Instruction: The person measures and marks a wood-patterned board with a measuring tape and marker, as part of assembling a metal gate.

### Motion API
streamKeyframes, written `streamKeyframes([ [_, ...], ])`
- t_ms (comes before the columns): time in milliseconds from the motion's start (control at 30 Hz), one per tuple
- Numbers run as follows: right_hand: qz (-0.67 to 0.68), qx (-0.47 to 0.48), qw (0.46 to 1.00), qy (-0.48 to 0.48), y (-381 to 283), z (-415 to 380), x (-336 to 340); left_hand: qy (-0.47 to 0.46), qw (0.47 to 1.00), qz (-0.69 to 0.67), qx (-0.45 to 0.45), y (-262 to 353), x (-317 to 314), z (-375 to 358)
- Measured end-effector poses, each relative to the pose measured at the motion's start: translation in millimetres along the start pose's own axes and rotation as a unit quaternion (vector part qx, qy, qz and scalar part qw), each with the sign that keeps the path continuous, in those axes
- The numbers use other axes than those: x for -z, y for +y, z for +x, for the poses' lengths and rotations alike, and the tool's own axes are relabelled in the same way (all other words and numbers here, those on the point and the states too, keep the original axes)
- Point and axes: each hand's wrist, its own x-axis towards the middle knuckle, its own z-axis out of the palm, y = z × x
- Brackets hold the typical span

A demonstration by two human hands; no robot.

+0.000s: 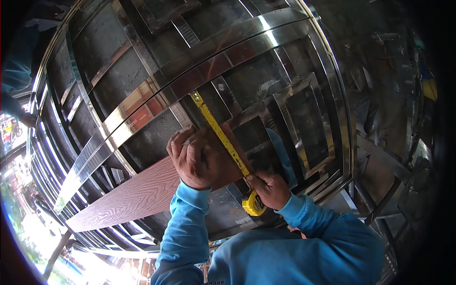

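Note:
A yellow tape measure (254,204) has its blade (219,132) drawn out across the end of a wood-grained plank (128,192), the blade's tip lying by a shiny metal bar (190,81) of the frame. My right hand (270,189) is closed on the blade just above the case. My left hand (191,156) rests over the plank, left of the blade, with its fingers curled; what they hold, if anything, is hidden.
A large polished metal frame (237,56) with many crossbars spreads under my hands. At the upper left is another person's blue sleeve (16,71). Metal pieces (387,159) lie or stand at the right.

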Motion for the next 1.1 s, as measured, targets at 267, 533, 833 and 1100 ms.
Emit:
streamKeyframes([
  [267, -0.032, 0.035, 0.998, 0.035, -3, -5, -8, -0.025, 0.997, 0.021, -0.072, 8, 4, 9],
  [533, -0.019, 0.017, 1.000, 0.016, -1, -3, -6, -0.049, 0.997, 0.022, -0.053, 14, 5, 13],
  [833, -0.009, 0.009, 1.000, 0.016, 2, -1, -6, -0.050, 0.997, 0.025, -0.051, 13, 4, 12],
  [1100, 0.018, 0.021, 0.999, 0.022, 4, -2, -8, -0.054, 0.997, 0.024, -0.052, 12, 6, 12],
])
